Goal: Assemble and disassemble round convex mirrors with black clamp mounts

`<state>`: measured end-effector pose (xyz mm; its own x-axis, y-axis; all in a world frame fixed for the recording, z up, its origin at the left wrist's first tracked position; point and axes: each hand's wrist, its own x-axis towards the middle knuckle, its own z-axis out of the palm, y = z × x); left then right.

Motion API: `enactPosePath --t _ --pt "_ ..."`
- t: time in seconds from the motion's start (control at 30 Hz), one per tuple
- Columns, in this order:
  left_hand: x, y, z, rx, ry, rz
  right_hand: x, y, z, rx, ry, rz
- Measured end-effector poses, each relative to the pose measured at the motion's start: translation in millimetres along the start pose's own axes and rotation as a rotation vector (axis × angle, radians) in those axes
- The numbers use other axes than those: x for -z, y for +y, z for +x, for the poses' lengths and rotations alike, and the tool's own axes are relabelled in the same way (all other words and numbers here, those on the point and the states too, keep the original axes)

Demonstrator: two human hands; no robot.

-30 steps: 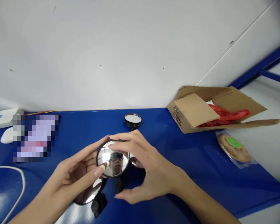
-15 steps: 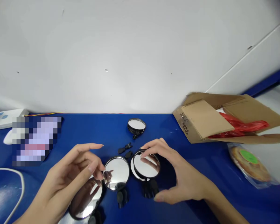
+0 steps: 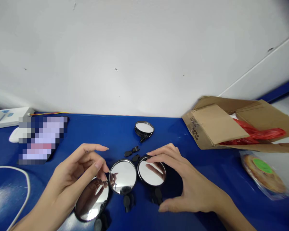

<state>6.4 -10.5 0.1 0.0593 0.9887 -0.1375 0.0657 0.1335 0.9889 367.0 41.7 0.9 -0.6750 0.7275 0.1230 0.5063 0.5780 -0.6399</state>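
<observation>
Black-rimmed round mirror (image 3: 151,175) lies under the right hand (image 3: 191,183), whose fingers spread wide from the mirror's far rim to its black plastic mount (image 3: 158,193) beside the thumb; I cannot tell whether they grip. The left hand (image 3: 74,175) curls loosely around nothing, a matching middle mirror (image 3: 123,176) just beside its fingertips, a matching left mirror (image 3: 92,202) partly beneath. Three seem laid out; a tilted fourth mirror (image 3: 144,127), beyond the fingertips, sits outside their row; what remains is unclear

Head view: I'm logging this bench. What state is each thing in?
Left hand, loosely curled
Right hand, arched over right mirror
Right mirror, face up
Left mirror, face up
Middle mirror, face up
Far mirror, reflective side showing
Box, open
Red bag, crumpled
Packet, clear-wrapped
Screen, lit, pixelated
</observation>
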Motion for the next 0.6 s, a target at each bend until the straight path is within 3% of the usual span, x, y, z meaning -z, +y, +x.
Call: enactPosePath --t 0.4,0.5,0.6 --pt "2.0 -2.7 6.6 -0.053 -0.004 0.029 2.8 -0.1 -2.3 -0.01 0.013 0.049" --pt "2.3 -1.9 6.6 -0.063 -0.011 0.055 3.4 -1.3 1.3 0.008 0.108 0.074" --pt "1.7 -1.1 6.4 -0.063 -0.006 0.066 -1.9 -1.1 11.0 -0.031 0.337 0.03"
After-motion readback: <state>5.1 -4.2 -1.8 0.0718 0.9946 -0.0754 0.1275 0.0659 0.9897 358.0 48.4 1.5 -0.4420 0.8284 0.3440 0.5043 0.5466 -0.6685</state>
